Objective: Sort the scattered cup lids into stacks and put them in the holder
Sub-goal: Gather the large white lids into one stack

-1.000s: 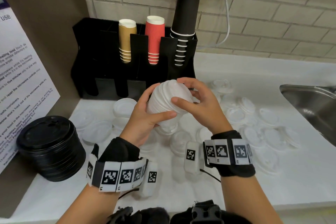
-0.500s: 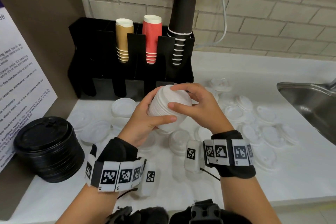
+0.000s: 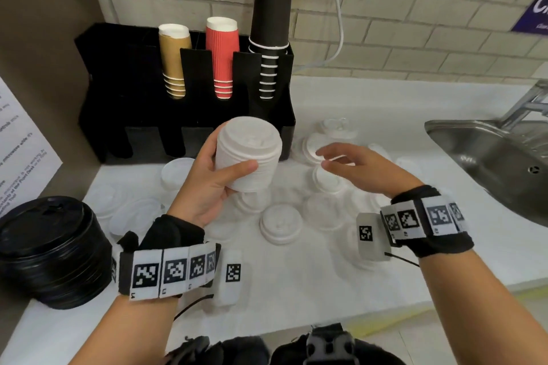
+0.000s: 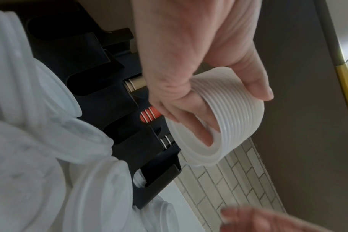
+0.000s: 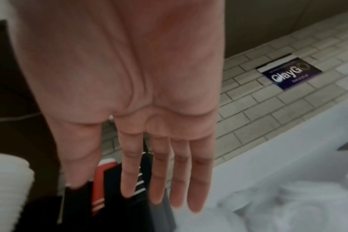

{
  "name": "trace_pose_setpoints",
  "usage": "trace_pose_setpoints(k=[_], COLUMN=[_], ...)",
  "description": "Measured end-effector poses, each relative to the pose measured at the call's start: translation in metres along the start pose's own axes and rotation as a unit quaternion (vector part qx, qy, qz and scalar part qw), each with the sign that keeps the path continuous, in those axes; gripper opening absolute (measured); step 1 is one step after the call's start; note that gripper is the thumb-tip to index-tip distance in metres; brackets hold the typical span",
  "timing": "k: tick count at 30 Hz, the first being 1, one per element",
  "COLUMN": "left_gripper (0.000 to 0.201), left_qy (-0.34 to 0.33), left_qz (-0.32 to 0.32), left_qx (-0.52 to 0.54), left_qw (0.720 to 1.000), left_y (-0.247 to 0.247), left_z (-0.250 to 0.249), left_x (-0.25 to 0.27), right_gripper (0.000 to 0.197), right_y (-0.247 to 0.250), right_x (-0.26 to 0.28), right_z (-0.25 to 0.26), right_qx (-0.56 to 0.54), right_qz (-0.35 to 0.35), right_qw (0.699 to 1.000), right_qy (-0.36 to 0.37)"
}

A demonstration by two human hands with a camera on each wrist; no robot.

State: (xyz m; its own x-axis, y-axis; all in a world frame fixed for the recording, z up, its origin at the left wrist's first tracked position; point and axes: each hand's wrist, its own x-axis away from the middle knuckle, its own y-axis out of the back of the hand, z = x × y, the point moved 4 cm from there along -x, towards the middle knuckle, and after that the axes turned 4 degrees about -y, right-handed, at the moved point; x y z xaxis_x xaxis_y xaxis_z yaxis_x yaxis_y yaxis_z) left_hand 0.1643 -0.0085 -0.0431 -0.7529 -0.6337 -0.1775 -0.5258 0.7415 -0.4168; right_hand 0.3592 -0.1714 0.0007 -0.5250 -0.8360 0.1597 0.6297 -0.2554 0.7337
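My left hand (image 3: 219,169) grips a stack of white cup lids (image 3: 248,151), held above the counter in front of the black holder (image 3: 189,115). In the left wrist view the thumb and fingers curl round the ribbed stack of white cup lids (image 4: 234,116). My right hand (image 3: 332,157) hovers to the right of the stack with straight fingers (image 5: 161,175) and holds nothing. Several loose white lids (image 3: 280,224) lie scattered on the white counter under and to the right of both hands. The holder carries tan, red and black cup stacks.
A tall stack of black lids (image 3: 50,252) sits at the near left. A steel sink (image 3: 492,157) with a tap lies at the right. A brown side wall with a printed notice (image 3: 20,154) closes the left; a brick wall stands behind.
My right hand has let go of the white lid stack and moved off to the right, fingers straightening. The left hand keeps the stack, now more upright.
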Motion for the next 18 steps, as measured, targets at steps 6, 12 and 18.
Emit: trace_pose_setpoints(k=[6,12,18], left_gripper=[0.07,0.071,0.076], left_qy=[-0.003,-0.001,0.008], left_qz=[-0.005,0.006,0.023], left_qx=[0.001,-0.009,-0.015], left_qw=[1.0,1.0,1.0], left_y=[0.005,-0.006,-0.015], left_z=[-0.001,0.001,0.004], left_x=[-0.001,0.001,0.003], right_gripper=[0.037,0.045,0.067], right_y=[0.004,-0.011,-0.037], right_x=[0.013,0.027,0.035], right_z=[-0.05,-0.061,-0.059], right_qx=[0.217,0.299,0.392], right_qz=[0.131,0.166,0.204], right_qw=[0.963,0.937,0.896], right_qy=[-0.092,-0.07,-0.05])
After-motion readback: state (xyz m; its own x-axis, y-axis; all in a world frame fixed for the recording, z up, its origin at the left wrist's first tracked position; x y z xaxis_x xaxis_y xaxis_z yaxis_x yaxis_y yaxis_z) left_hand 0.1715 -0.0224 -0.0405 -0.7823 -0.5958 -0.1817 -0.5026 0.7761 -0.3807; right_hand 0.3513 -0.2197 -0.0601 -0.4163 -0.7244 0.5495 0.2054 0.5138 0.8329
